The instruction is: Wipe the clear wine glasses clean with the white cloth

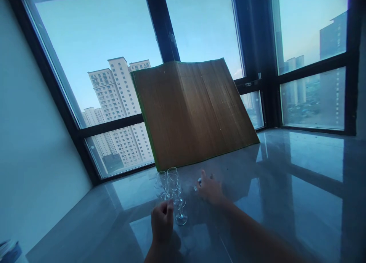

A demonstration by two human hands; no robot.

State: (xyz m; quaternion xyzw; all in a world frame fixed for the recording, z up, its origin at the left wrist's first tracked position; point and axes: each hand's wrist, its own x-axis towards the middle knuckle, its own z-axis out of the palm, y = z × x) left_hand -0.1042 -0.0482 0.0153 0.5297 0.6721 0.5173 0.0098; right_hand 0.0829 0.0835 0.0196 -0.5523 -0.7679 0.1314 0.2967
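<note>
Several clear stemmed glasses [172,175] stand close together on the shiny grey floor, in front of a leaning brown board. A foot [181,219] of one glass shows nearest to me. My left hand [162,222] is closed, thumb uppermost, just in front of the glasses; whatever its fingers may hold is hidden. To the right of the group, my right hand [211,188] curls around a small clear glass [199,182], mostly covered by the fingers. The dim light blurs its outline.
The brown board [197,114] with green edging leans against dark-framed windows [114,122]. A pale wall [34,141] bounds the left side. A blue and white object [10,251] is cut off at the lower left. The glossy floor [274,217] reflects the windows.
</note>
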